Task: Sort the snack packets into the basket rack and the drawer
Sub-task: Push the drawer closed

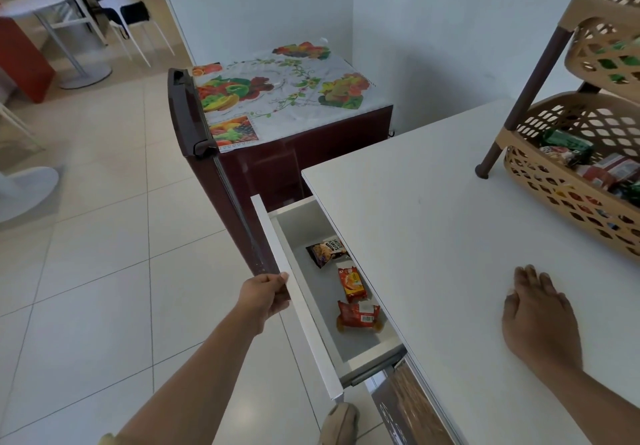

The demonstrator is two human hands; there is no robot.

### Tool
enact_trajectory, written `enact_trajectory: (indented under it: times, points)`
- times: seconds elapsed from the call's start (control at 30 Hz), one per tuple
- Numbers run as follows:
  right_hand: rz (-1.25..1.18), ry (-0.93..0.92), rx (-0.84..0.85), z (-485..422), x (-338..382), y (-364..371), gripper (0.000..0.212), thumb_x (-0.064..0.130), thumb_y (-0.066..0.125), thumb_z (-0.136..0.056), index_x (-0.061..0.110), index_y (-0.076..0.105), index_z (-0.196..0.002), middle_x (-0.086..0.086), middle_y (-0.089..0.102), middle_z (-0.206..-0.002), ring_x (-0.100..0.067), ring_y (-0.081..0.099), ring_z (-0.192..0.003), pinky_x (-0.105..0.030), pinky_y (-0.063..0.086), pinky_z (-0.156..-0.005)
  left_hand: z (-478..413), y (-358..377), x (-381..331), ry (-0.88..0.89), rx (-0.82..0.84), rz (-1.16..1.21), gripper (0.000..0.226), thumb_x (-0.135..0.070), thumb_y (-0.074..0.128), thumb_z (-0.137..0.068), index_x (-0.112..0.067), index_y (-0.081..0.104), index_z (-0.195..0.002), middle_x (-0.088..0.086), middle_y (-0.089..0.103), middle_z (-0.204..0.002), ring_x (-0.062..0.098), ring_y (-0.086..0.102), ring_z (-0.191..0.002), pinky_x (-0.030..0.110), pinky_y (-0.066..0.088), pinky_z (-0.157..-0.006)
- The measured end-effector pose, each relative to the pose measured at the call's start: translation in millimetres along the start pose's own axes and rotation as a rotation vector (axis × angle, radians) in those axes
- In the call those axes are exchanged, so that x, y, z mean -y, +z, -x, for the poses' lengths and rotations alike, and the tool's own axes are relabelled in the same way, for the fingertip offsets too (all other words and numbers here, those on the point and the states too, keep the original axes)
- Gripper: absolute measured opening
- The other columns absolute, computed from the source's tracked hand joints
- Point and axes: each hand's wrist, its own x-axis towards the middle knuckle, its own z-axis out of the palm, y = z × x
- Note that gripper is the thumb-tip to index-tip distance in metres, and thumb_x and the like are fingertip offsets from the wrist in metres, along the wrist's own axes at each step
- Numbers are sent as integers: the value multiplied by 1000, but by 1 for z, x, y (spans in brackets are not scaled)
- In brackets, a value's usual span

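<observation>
A white drawer [294, 292] stands pulled out from under the white counter [433, 209]. Inside lie three snack packets: a dark peanuts packet [327, 251], an orange-red packet [351, 281] and a red packet [358, 316]. My left hand [265, 294] grips the top edge of the drawer front. My right hand [538, 313] rests flat on the counter, fingers straight, holding nothing. A beige basket rack [561, 188] stands at the counter's right; its lower basket holds several green and red packets [588, 160], and the upper basket [606, 53] shows green packets through its mesh.
A maroon fridge [263, 164] with a fruit-patterned cover [277, 94] stands just beyond the drawer, against the wall. Tiled floor [104, 236] spreads to the left. White tables and chairs [69, 21] stand far back left. My foot [341, 424] is below the drawer.
</observation>
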Motion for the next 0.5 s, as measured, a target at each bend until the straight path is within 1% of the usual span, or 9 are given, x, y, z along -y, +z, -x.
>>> enact_trajectory:
  times: [0.13, 0.33, 0.43, 0.5]
  points:
    - [-2, 3, -4, 0, 0, 1, 50, 16, 34, -98, 1, 35, -146, -16, 34, -153, -32, 27, -143, -47, 21, -116, -5, 11, -6, -6, 55, -55, 22, -23, 71, -90, -2, 67, -96, 9, 74, -78, 17, 71, -67, 28, 55, -56]
    - [6, 20, 5, -1, 1, 0, 51, 19, 31, -98, 3, 34, -147, -13, 32, -154, -29, 25, -144, -45, 21, -117, -15, 32, -9, -8, 106, -108, 26, -28, 74, -86, -3, 68, -92, 7, 74, -74, 20, 74, -69, 28, 56, -55]
    - [5, 27, 1, -1, 1, -1, 51, 19, 32, -98, 3, 35, -147, -13, 33, -154, -29, 27, -144, -46, 22, -117, -18, 42, -12, -15, 128, -121, 25, -29, 74, -87, -4, 68, -91, 8, 75, -78, 22, 75, -74, 28, 56, -55]
    - [-5, 24, -3, 1, 1, 1, 51, 19, 34, -98, 2, 35, -146, -14, 34, -153, -30, 28, -143, -46, 22, -116, -19, 47, -14, -10, 140, -144, 24, -28, 69, -91, -4, 70, -94, 9, 77, -84, 23, 75, -77, 28, 56, -56]
